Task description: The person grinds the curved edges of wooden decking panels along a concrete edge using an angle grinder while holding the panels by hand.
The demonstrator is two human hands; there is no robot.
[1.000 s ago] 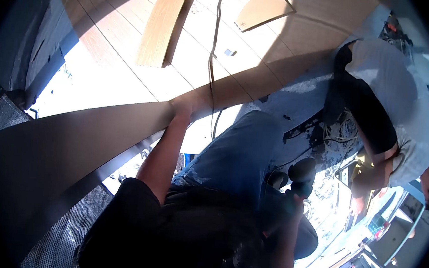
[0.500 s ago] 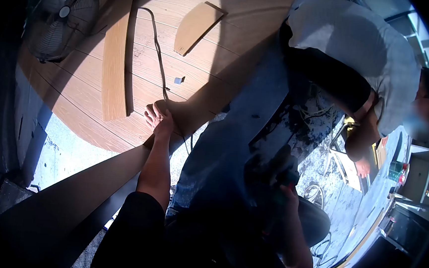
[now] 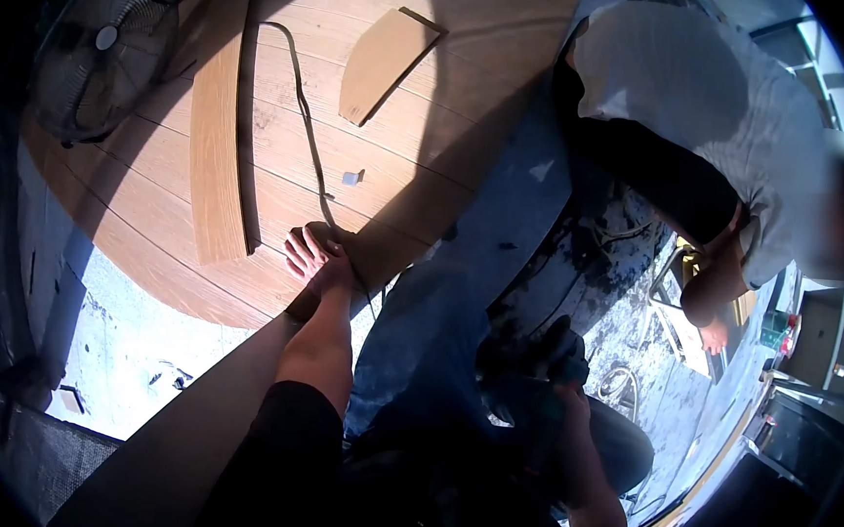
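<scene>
At far left, fan [image 3: 107,39]: round and caged, near the curved edge of the wooden floor [image 3: 280,195].
Long plank [image 3: 195,424]: slants up from lower left to the left hand; probably stiff, awkward for its length, and smooth enough to slip; best held by both edges near its middle.
Left hand [image 3: 319,261]: fingers bent, slightly apart, where plank meets floor; cannot tell whether they pinch it.
Right hand [image 3: 574,401]: wrapped round a dark tool [image 3: 564,355], its shape mostly lost in shade.
Co-worker's hand [image 3: 713,338]: farther right, lowered, well apart.

One fan [image 3: 106,40], two boards [image 3: 216,151] atop decking [image 3: 391,149], one cord [image 3: 307,123], apparently one dark tool [image 3: 554,363].
</scene>
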